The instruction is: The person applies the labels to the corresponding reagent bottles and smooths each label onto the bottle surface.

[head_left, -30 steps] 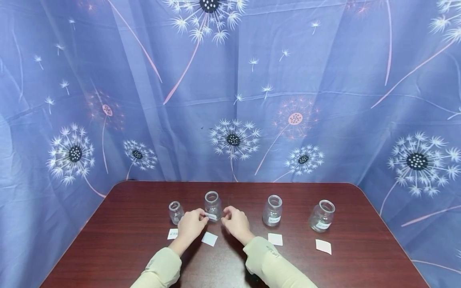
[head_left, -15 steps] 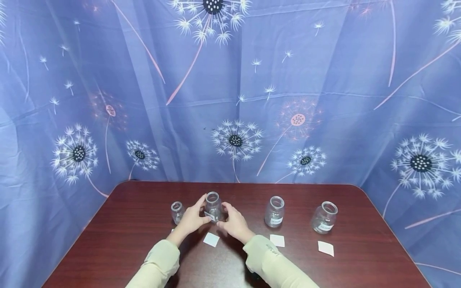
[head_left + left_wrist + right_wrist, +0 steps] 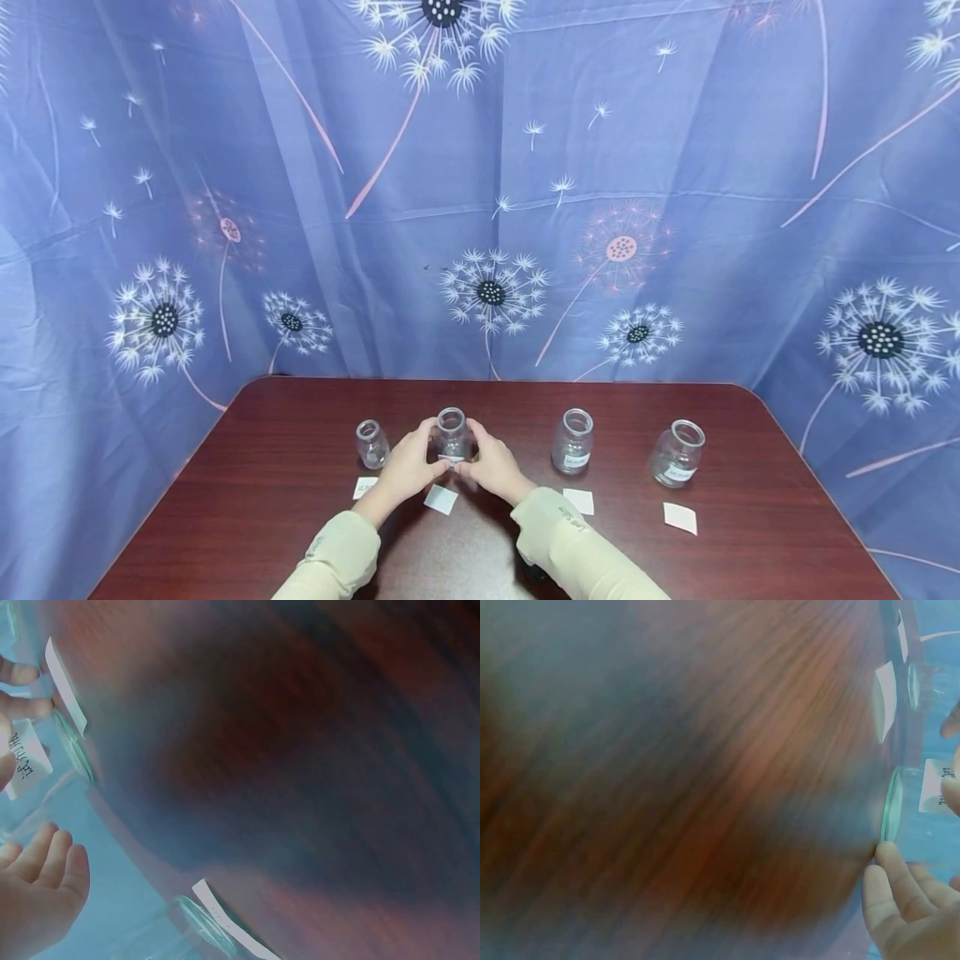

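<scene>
Between both hands a clear glass jar [image 3: 452, 429] stands upright, second from the left, with a white label [image 3: 452, 458] low on its near side. My left hand [image 3: 407, 463] grips its left side, thumb at the label. On the right side my right hand [image 3: 495, 467] holds the jar, its thumb also near the label. In the left wrist view handwriting shows on the label [image 3: 28, 759]. A white paper square [image 3: 441, 499] lies on the table just in front of the jar.
A smaller jar [image 3: 372, 444] stands at left behind a paper with writing [image 3: 364, 487]. To the right are two labelled jars [image 3: 572, 442] [image 3: 677, 454], each with a white paper [image 3: 579, 501] [image 3: 680, 517] in front. A patterned blue cloth [image 3: 480, 208] hangs behind the table.
My left hand has gone from the label to around the jar's left side, and my right hand has closed in. The jar has shifted slightly nearer and right, and its label now faces front.
</scene>
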### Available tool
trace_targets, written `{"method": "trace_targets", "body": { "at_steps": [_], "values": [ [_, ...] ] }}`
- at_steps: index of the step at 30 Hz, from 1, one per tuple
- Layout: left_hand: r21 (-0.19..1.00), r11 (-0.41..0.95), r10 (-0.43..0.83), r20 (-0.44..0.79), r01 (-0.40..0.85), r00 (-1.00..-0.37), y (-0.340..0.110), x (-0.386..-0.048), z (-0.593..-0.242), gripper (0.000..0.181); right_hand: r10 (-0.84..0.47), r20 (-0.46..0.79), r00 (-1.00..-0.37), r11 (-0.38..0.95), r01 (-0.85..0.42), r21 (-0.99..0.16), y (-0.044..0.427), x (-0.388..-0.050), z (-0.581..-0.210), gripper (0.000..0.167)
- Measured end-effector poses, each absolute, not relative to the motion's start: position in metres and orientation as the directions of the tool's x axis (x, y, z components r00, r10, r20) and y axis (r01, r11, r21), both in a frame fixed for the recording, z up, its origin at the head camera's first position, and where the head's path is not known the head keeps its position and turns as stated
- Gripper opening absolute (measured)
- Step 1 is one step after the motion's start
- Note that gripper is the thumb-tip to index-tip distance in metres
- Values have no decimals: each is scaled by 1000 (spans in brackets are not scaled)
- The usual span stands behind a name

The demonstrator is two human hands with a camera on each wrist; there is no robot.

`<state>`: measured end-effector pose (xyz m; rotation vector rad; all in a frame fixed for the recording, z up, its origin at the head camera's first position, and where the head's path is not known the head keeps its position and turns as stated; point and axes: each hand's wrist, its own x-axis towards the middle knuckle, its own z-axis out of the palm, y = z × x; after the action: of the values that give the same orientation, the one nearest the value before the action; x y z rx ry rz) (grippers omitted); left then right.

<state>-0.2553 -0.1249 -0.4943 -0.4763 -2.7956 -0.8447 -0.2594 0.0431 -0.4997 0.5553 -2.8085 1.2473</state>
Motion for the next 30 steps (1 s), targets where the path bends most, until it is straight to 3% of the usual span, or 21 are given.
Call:
{"method": "trace_targets", "body": {
  "at_steps": [13, 24, 30],
  "values": [
    [434, 830, 228, 311, 351, -923, -120, -252, -497, 60, -355, 169, -919, 650, -372, -662, 47, -262, -496, 79],
    [395, 822, 287, 334, 410, -898, -128, -259, -493, 43, -410, 164, -897, 619, -406, -672, 60, -271, -493, 55],
    [257, 850, 351, 374, 460, -858, -133, -263, -493, 45, -430, 166, -887, 617, -423, -663, 65, -273, -488, 49]
  ]
}}
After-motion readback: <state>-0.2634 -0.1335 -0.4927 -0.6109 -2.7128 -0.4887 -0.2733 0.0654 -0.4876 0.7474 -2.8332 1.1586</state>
